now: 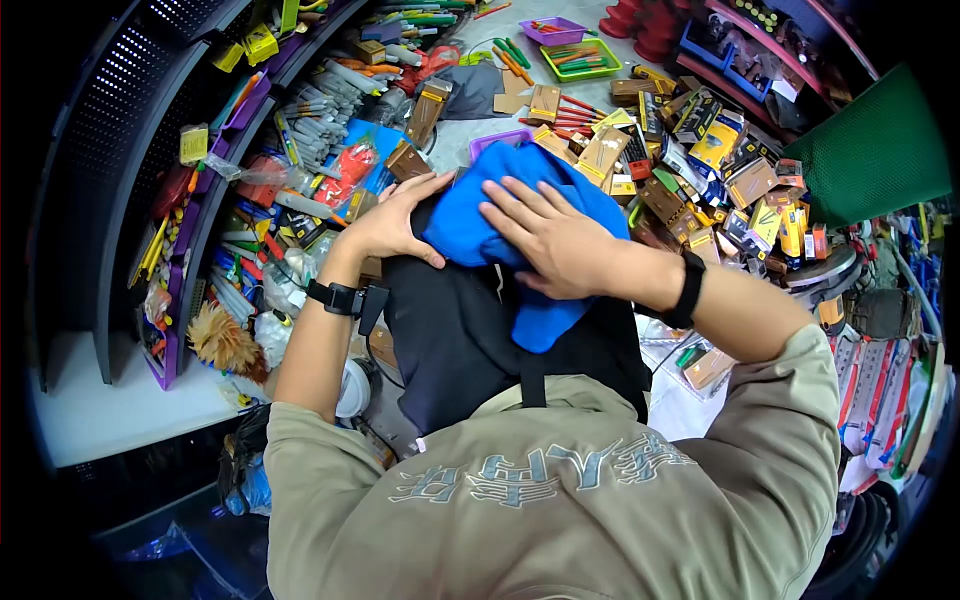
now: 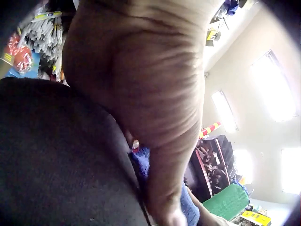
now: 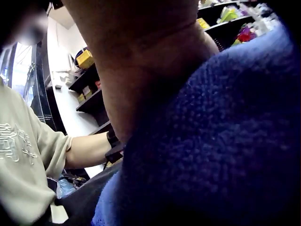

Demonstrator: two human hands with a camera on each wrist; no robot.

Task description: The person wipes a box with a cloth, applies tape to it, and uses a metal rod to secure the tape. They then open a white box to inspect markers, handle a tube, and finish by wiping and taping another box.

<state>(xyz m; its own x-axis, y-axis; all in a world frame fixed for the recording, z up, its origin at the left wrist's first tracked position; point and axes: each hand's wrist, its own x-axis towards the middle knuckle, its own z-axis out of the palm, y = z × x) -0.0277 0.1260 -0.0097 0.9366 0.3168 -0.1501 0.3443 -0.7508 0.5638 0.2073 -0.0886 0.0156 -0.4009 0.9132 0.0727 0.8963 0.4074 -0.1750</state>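
A blue towel-like cloth (image 1: 462, 222) lies draped over the black-trousered lap (image 1: 440, 330), with one corner hanging between the thighs. My right hand (image 1: 560, 240) lies flat on top of it, fingers spread, and the terry weave of the cloth (image 3: 225, 127) fills much of the right wrist view. On the left knee rests my left hand (image 1: 392, 222), thumb apart from the fingers, right beside the cloth's left edge. The left wrist view shows the back of this hand (image 2: 141, 89) close up against the trouser leg, with a bit of blue cloth (image 2: 189, 209) past it.
Small boxes (image 1: 690, 170) are heaped on the right, near a green mesh basket (image 1: 870, 150). Many bagged pens (image 1: 320, 110) lie on the left, beside a dark shelf (image 1: 150, 150). Purple (image 1: 553, 30) and lime trays (image 1: 612, 66) stand at the back.
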